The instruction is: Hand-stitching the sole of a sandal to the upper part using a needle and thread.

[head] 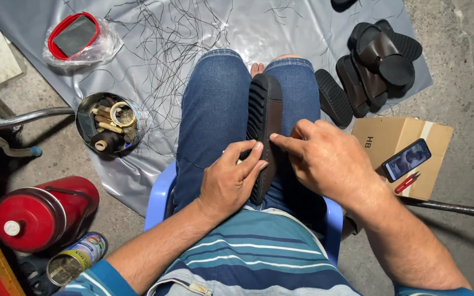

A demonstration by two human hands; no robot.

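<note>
Seated on a blue plastic chair [157, 200], legs in blue jeans. A dark sandal sole [263, 123] stands on edge in the gap between the thighs, ridged tread facing the left knee, brown leather edge facing right; the knees appear to act as a clamp so both hands are free. Left hand [231, 181] is curled with fingertips pressed to the sole's lower edge, likely steadying it. Right hand [325, 159] is narrowed to a pinch at the leather edge, thumb and forefinger together on something too small to make out. To the right, a cardboard box [399, 142] serves as a side table for a phone [406, 159] and small red snips [407, 182], kept within reach. To the left, on bare floor, a red flask [37, 214] and a tin [78, 257]. Further out, a grey plastic sheet [281, 27] catches loose black thread offcuts [165, 49], a can of thread spools [111, 123] and a pile of finished dark sandals [377, 60].
</note>
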